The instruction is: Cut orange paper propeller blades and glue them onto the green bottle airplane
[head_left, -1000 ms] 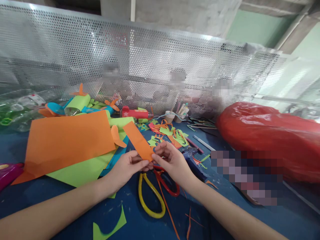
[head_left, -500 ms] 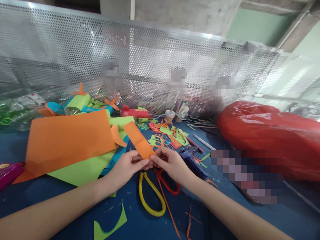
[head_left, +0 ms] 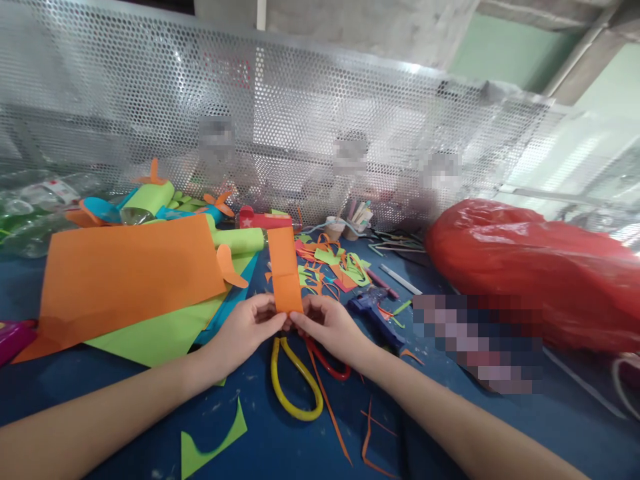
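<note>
Orange paper strip [head_left: 285, 268]: pinching its near end between the fingers of left hand [head_left: 251, 328] and right hand [head_left: 330, 328]. Holding it near apparent scissors [head_left: 300, 415], blades hidden, on the blue tabletop [head_left: 265, 453].

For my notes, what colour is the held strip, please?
The strip is orange, seen in the head view.

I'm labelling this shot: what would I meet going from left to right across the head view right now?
Magenta handle, large orange sheet, left hand, orange strip, right hand, blue glue gun, red plastic bag.
</note>
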`<action>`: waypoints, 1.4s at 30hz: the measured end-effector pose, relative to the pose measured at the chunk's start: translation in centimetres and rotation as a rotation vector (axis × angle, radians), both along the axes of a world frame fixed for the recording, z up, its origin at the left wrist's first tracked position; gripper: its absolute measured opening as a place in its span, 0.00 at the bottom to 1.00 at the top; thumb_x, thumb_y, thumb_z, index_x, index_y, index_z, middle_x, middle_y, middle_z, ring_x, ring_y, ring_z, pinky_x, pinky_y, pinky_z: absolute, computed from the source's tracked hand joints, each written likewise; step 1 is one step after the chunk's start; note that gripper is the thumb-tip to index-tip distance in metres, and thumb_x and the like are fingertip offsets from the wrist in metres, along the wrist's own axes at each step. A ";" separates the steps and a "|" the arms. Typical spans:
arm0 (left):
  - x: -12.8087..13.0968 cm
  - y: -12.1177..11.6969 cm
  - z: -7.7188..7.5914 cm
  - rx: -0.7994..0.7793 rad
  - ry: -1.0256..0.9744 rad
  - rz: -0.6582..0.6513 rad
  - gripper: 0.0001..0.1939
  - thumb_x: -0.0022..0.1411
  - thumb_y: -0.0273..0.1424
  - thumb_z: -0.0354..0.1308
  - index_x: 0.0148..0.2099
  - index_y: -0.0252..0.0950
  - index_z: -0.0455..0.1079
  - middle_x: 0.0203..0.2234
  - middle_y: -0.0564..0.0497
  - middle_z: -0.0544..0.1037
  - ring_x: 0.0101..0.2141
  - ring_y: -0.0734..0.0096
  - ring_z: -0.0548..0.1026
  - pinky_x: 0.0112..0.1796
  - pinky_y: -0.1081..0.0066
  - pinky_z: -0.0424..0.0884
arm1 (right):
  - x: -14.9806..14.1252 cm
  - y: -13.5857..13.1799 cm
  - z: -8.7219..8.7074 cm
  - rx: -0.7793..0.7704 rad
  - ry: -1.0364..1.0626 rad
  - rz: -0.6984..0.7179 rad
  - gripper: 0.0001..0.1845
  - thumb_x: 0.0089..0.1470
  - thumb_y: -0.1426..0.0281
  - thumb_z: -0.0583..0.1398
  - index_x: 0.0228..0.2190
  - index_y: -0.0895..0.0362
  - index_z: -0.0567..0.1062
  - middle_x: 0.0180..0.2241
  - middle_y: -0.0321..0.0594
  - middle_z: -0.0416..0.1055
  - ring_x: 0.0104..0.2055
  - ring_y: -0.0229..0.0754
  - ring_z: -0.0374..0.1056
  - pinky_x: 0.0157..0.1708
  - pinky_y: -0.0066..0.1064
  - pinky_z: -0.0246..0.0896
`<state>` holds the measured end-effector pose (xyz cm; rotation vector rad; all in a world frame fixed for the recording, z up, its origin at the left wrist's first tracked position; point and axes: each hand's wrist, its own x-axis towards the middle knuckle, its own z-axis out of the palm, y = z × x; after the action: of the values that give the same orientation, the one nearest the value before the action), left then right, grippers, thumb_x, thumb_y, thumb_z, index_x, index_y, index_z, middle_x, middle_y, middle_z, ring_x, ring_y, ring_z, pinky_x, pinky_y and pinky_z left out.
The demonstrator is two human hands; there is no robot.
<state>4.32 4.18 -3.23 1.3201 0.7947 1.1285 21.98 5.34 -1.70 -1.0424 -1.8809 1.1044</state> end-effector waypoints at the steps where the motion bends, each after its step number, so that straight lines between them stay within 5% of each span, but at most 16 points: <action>1: 0.0 0.0 0.0 0.002 0.004 -0.004 0.09 0.57 0.30 0.62 0.42 0.37 0.76 0.36 0.48 0.81 0.35 0.64 0.77 0.40 0.66 0.72 | 0.0 0.0 -0.1 0.001 -0.003 0.001 0.19 0.51 0.53 0.61 0.22 0.55 0.67 0.19 0.32 0.65 0.21 0.37 0.62 0.23 0.29 0.57; 18: -0.4 0.1 -0.6 0.016 0.130 0.012 0.12 0.57 0.35 0.63 0.44 0.39 0.75 0.42 0.49 0.80 0.44 0.58 0.76 0.48 0.61 0.71 | 0.1 0.5 -2.0 -0.046 0.038 0.000 0.17 0.51 0.55 0.61 0.25 0.55 0.66 0.23 0.34 0.66 0.25 0.38 0.63 0.25 0.28 0.59; 35: -0.1 0.2 -0.7 -0.085 0.057 -0.047 0.12 0.60 0.33 0.60 0.46 0.38 0.73 0.45 0.49 0.79 0.46 0.61 0.75 0.50 0.64 0.69 | 0.1 0.0 -0.8 -0.089 0.052 -0.018 0.13 0.53 0.64 0.59 0.23 0.56 0.64 0.21 0.31 0.57 0.24 0.35 0.52 0.23 0.27 0.48; 42: -0.2 0.1 -0.5 0.015 0.230 0.015 0.11 0.61 0.31 0.57 0.47 0.38 0.73 0.45 0.46 0.78 0.44 0.61 0.76 0.48 0.63 0.71 | 0.2 -0.4 -0.1 0.030 -0.151 -0.067 0.15 0.56 0.66 0.57 0.21 0.55 0.60 0.20 0.29 0.54 0.22 0.35 0.50 0.21 0.27 0.45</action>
<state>4.15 4.27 -3.70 1.4768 0.9661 1.0066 22.17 4.92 -1.85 -1.1913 -1.9589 0.9797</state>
